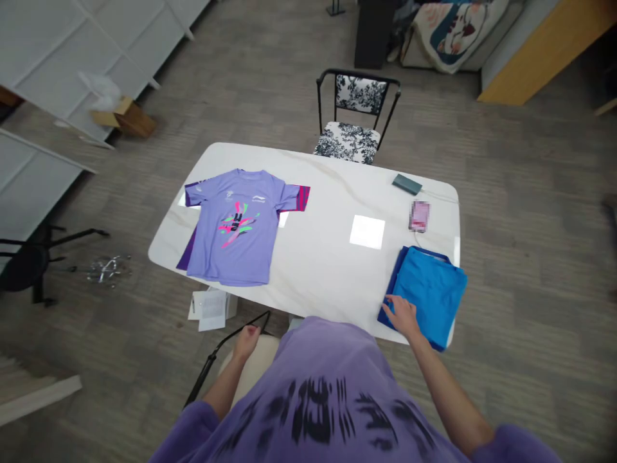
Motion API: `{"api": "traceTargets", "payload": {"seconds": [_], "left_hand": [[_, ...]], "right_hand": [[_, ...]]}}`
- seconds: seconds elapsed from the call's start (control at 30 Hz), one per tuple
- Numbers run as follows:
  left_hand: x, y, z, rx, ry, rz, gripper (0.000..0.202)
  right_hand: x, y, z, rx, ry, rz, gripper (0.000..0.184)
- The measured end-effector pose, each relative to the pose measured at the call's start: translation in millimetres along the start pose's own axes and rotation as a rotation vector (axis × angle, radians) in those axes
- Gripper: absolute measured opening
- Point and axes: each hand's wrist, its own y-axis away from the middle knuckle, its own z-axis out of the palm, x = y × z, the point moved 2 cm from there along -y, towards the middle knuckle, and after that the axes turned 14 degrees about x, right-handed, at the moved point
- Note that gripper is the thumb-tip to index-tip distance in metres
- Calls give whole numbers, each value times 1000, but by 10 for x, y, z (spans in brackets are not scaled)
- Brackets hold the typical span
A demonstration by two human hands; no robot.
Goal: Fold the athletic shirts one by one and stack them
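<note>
A lavender short-sleeved T-shirt [241, 244] with a bright pink, green and black print lies spread out, front up, on the left half of the white table [322, 257]. Dark purple fabric shows from under its left edge. At the table's right front corner is a stack of folded blue garments [436, 289], bright blue over darker blue. My right hand [403, 316] is at the stack's left side, fingers apart, holding nothing I can see. Down by the chair in front of the table, my left hand [247, 341] hangs with its fingers curled in, apart from the shirt.
A dark green case [407, 184] and a pixelated pink item [419, 217] lie at the table's right end. Beyond the far edge stands a patterned chair [354, 116]. Papers [212, 310] are below the near edge, by a cream-seated chair [258, 363]. A cardboard box [128, 119] sits on the floor.
</note>
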Motion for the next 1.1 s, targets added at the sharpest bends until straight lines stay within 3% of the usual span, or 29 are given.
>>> {"api": "traceTargets", "payload": {"seconds": [0.1,0.2,0.33,0.47,0.63,0.83,0.93,1.1], "left_hand": [[-135,-584,-81,53,128,21,20],[-126,-1282,-186,61,211,125,13],[-36,-2118,-317,41,233,261,32],[-60,-2628,-424,-6,225,304,43],[-239,-2911,-516,-73,256,367,17],[-483,-3082,-650,-89,341,408,21],[-614,-3084,-802,-57,384,414,22],[-779,-2972,-1171,146,493,538,20]], "right_hand": [[-641,-26,352,-185,-79,-21,43],[-1391,-101,725,-269,-99,-21,38],[-2484,-308,1234,-360,-55,-57,34],[-3488,-742,1770,-460,-23,-97,24],[-4452,-1750,2463,-431,-88,-44,23],[-5218,-3124,3209,-205,-227,248,32],[-5433,-3478,3508,-158,-293,392,32],[-5625,-3647,3808,-108,-335,501,33]]}}
